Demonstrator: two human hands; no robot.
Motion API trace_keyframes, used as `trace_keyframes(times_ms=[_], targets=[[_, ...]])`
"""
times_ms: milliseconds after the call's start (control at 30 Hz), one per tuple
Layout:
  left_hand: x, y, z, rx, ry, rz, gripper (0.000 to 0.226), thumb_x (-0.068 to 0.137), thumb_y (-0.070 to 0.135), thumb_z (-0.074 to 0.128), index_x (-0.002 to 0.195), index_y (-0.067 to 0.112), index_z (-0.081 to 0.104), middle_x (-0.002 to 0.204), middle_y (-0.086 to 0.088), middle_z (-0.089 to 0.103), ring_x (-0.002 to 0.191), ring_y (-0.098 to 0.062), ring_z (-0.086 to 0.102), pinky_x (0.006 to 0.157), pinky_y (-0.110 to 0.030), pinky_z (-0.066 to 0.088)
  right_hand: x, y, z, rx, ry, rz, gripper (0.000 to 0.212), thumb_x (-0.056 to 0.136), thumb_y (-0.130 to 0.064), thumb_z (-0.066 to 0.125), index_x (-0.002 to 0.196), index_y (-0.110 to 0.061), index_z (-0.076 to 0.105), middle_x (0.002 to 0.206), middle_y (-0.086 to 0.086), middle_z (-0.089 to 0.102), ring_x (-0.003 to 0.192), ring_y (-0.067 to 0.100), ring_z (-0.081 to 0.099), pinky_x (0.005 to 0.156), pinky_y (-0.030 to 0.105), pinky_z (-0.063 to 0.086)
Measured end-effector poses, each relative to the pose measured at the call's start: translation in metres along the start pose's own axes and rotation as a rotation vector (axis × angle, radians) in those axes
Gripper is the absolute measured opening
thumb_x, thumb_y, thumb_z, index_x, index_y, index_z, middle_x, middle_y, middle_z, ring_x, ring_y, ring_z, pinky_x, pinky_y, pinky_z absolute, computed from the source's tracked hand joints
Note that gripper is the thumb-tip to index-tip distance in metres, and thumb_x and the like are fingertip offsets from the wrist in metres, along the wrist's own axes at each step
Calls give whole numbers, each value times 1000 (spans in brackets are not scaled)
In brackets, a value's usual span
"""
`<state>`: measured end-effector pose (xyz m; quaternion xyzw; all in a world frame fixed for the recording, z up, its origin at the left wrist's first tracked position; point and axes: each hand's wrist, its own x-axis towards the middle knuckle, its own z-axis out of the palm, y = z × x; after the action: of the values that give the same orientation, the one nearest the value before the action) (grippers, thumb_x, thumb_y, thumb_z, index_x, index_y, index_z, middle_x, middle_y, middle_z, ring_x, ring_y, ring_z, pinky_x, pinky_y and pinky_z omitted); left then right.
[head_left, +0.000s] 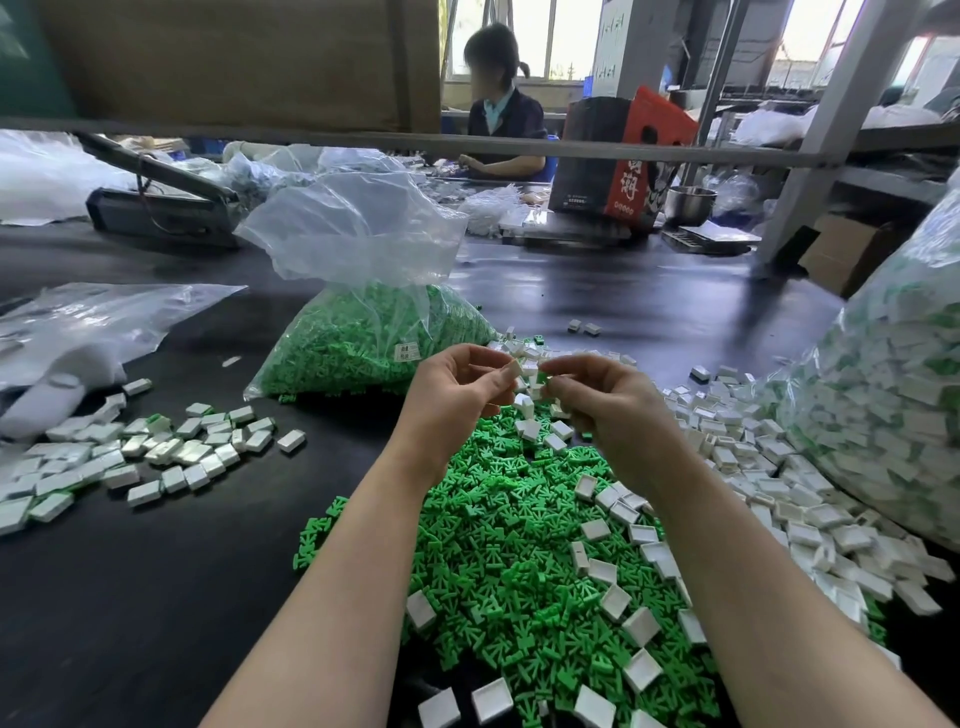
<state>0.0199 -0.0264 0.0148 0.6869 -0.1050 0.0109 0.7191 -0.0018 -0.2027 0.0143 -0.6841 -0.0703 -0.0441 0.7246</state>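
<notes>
In the head view both hands are raised over the black tabletop, close together, and their grips almost meet. The left hand has its grip nearly closed: thumb and forefinger pinch a white cap by its edges while the other fingers curl loosely beneath. Just right of that cap, the right hand has its grip drawn tight, thumb against forefinger, around a small part. The fingertips hide most of this part and I cannot tell its colour. The cap and the small part are almost touching, held in the air between the two grips.

Directly below the grips, and reaching back toward the person, lies a heap of green pieces with loose white caps scattered across it and off to the right. Just beyond the grips sits an open clear bag of green pieces. Far to the right of the grips bulges a large filled bag of white-and-green parts. Well to the left of the grips, a spread of closed white blocks lies flat on the tabletop. Far beyond, another person sits at the same tabletop.
</notes>
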Motion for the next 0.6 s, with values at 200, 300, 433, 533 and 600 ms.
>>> trace_keyframes(times_ms=[200, 300, 433, 533, 600], targets=[[-1, 1, 3, 1, -15, -4, 7, 83, 15, 74, 90, 13, 72, 80, -2, 74, 75, -14, 69, 73, -25, 56, 0, -4, 4, 92, 56, -78, 14, 82, 1, 69, 96, -3, 67, 73, 4, 72, 50, 0, 57, 49, 10, 42], [-2, 3, 5, 9, -32, -4, 8, 83, 13, 75, 90, 13, 73, 79, -3, 75, 73, -12, 69, 73, -25, 55, 1, -4, 4, 59, 74, -110, 12, 81, 1, 71, 91, -5, 67, 73, 2, 72, 53, 0, 60, 52, 10, 44], [-3, 4, 7, 3, -40, -2, 7, 82, 13, 75, 89, 14, 73, 79, -5, 74, 72, -12, 68, 74, -26, 55, 2, -1, 3, -34, 100, -137, 11, 81, -1, 74, 88, -9, 70, 78, 2, 74, 72, 11, 69, 66, 16, 51], [-4, 5, 6, 3, -32, 5, 6, 82, 12, 75, 88, 14, 74, 81, -6, 75, 73, -14, 68, 75, -26, 56, 3, 0, 3, -110, 113, -165, 11, 80, -1, 75, 85, -10, 71, 78, 3, 74, 76, 14, 70, 70, 18, 53], [-5, 5, 6, 15, -26, 19, 5, 83, 11, 75, 87, 14, 74, 80, -6, 75, 73, -14, 68, 75, -26, 56, 3, 1, 4, -156, 111, -178, 11, 79, -2, 77, 84, -10, 72, 80, 7, 74, 77, 16, 71, 70, 19, 53]])
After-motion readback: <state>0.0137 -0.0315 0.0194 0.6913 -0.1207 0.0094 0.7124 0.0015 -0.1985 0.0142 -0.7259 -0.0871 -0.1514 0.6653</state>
